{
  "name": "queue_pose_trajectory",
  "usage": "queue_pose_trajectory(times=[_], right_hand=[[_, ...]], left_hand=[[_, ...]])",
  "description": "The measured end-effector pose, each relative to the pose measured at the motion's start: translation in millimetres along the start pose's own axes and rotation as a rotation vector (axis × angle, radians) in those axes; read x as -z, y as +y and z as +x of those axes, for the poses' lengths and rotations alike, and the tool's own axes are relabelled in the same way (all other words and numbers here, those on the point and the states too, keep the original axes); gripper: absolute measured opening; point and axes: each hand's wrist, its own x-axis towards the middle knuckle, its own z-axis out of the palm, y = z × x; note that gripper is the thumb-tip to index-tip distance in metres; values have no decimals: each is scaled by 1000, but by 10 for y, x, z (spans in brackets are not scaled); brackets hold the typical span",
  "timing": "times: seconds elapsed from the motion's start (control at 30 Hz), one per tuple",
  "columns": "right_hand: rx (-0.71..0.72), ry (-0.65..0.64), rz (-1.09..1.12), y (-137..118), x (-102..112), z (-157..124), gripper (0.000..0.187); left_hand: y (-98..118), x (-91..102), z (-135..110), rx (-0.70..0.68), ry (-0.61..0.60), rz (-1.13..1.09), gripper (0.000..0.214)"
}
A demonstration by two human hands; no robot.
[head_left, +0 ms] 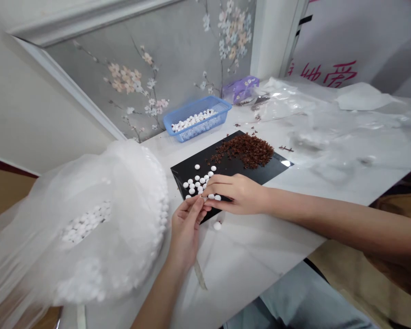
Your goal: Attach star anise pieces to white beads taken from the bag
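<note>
My left hand (187, 225) and my right hand (241, 194) meet fingertip to fingertip over the near left edge of a black sheet (226, 171). Both are closed in a pinch. What sits between the fingertips is too small and covered to make out. Several white round pieces (197, 178) lie on the sheet around my fingers, some partly hidden by my right hand. Farther back on it is a heap of small brown star-shaped bits (250, 150). One white piece with a dark speck (217, 225) rests on the white table (239, 256), just off the sheet.
A blue basket (200, 132) of white pieces stands against the wall. On the left, a white plastic bag (130, 183) spreads over many more white pieces (85, 224). Clear plastic (294, 103) and a purple packet (241, 89) lie at the back right.
</note>
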Motion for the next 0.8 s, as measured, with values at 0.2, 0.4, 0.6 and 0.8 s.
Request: queue_pose_trajectory(times=[0.2, 0.4, 0.6, 0.8], right_hand=[[-212, 80, -167, 263, 383, 82, 18], [-689, -109, -490, 679, 425, -12, 10], [-797, -136, -534, 705, 259, -44, 15], [-756, -158, -538, 751, 212, -69, 17]], left_hand=[[135, 75, -18, -253, 156, 410, 24], [182, 142, -17, -262, 113, 667, 25], [66, 159, -16, -317, -53, 894, 33], [54, 160, -33, -427, -126, 1062, 32]])
